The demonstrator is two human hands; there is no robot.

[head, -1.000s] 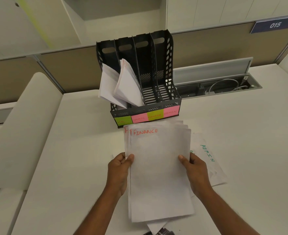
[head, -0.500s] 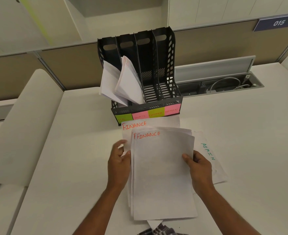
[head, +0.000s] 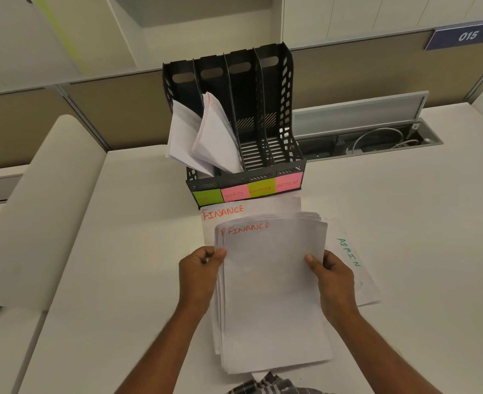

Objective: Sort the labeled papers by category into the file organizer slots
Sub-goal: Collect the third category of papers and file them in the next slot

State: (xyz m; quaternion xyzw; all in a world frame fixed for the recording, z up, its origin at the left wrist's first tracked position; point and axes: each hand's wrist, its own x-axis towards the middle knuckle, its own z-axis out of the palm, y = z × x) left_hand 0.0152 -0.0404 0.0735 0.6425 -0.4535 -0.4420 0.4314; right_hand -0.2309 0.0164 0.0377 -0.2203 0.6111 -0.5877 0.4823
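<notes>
I hold the FINANCE stack [head: 274,294] above the desk [head: 405,251] by both long edges, left hand [head: 199,275] and right hand [head: 335,282] closed on it; it is light, floppy, slippery (sheets fan out), so my grip stays mid-edge, before the file organizer [head: 246,177].

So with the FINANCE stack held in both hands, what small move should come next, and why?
Probably lift the stack toward the third slot, tagged FINANCE. Left hand and right hand grip its sides, its top sheet reads FINANCE, and that slot looks empty.
</notes>
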